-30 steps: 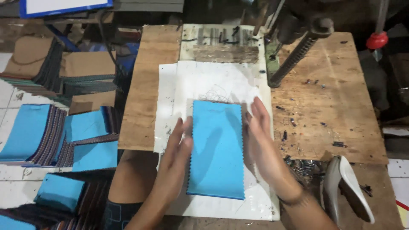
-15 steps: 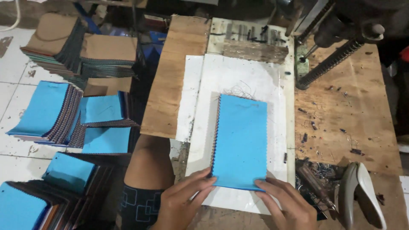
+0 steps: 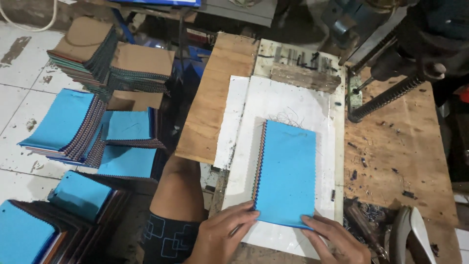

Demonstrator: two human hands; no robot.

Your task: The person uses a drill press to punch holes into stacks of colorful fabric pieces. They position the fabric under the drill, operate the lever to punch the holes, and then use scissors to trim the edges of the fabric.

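Blue-topped rectangular stack of fabric swatches [image 3: 286, 173]: both hands, left hand [image 3: 222, 234] and right hand [image 3: 337, 239], press flat on near edge; best squared evenly on white board [image 3: 293, 98].

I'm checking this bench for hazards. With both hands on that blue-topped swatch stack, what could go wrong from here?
1. The left hand and right hand only press the near edge of the blue-topped swatch stack, so its layers could fan out of line.
2. Metal scraps lie close to the right hand and might scratch it.
3. The machine arm hangs just beyond the stack; fingers sliding forward could come under it.
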